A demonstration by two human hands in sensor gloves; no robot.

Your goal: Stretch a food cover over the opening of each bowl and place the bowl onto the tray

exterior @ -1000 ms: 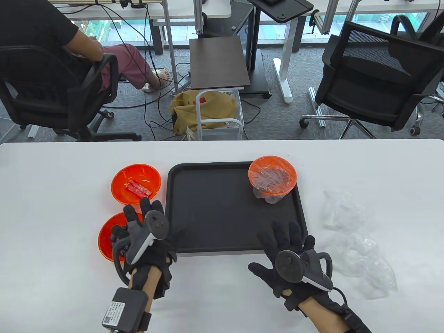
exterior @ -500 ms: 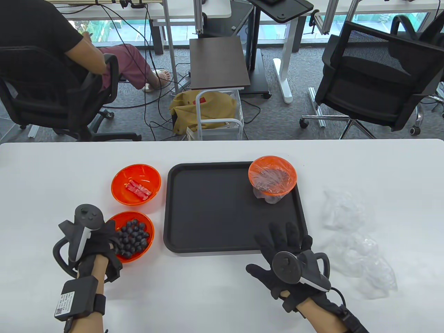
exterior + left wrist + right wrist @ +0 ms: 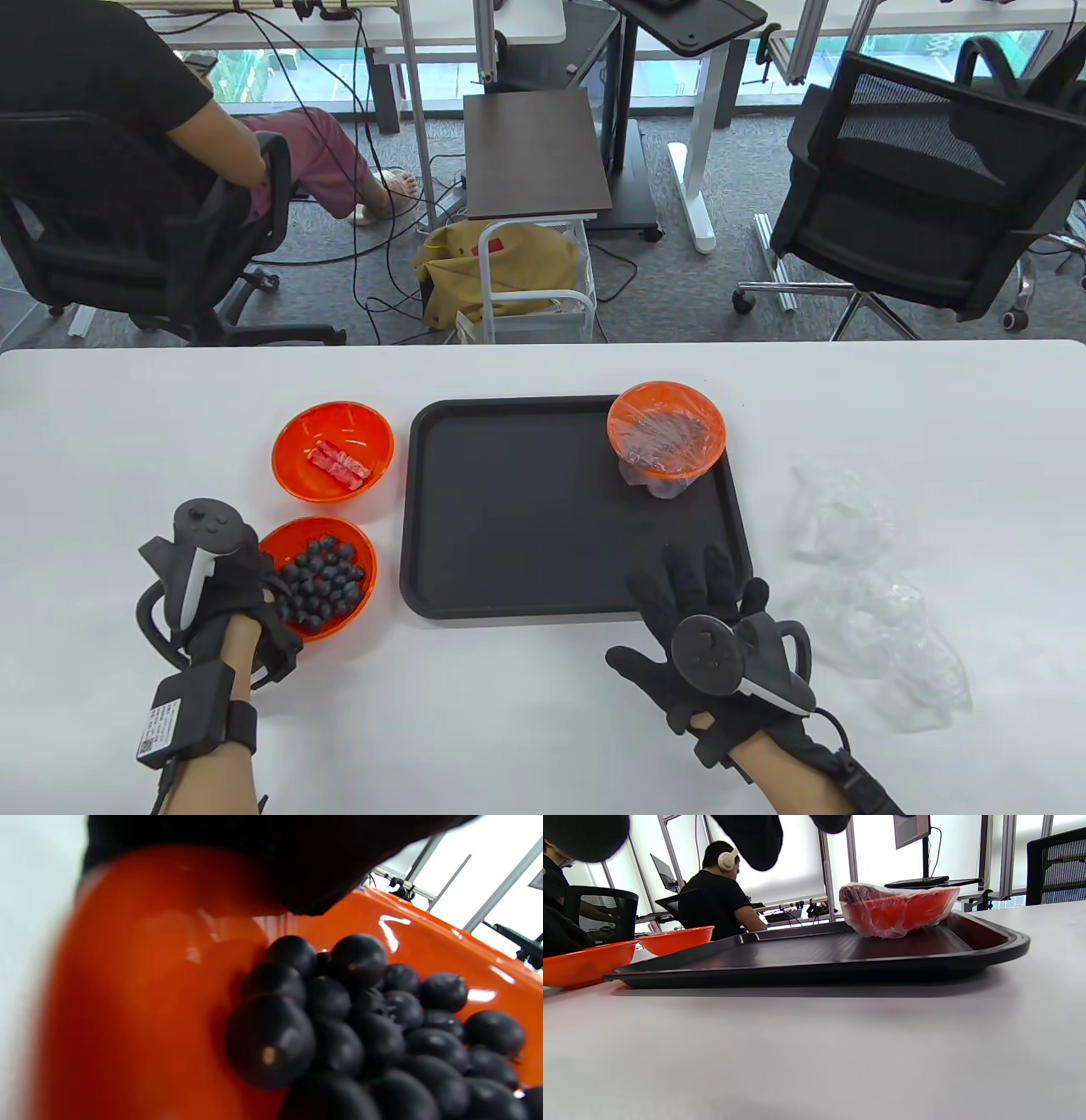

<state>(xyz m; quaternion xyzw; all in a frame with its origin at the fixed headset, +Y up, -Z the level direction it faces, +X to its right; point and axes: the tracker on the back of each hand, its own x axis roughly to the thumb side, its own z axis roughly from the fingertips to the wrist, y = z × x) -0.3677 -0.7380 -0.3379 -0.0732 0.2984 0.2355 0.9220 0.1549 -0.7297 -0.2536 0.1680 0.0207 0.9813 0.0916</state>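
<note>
An orange bowl of blueberries (image 3: 321,579) stands left of the black tray (image 3: 526,509). My left hand (image 3: 273,594) holds the bowl's left rim, with a gloved finger (image 3: 297,866) hooked over the orange wall (image 3: 127,984) above the berries (image 3: 360,1027). A second orange bowl (image 3: 333,450) with red pieces sits behind it, uncovered. A third bowl (image 3: 666,433), wrapped in a clear cover, stands in the tray's far right corner (image 3: 899,914). My right hand (image 3: 679,594) lies open with spread fingers (image 3: 751,836) at the tray's near right corner.
Crumpled clear food covers (image 3: 848,518) lie on the white table right of the tray, and more (image 3: 908,654) lie nearer me. A person sits in an office chair (image 3: 127,212) beyond the table's far left edge. An empty chair (image 3: 916,195) stands far right.
My left hand swung from above the blueberry bowl to its left side and took the rim. The bowl shifted slightly left. My right hand barely moved.
</note>
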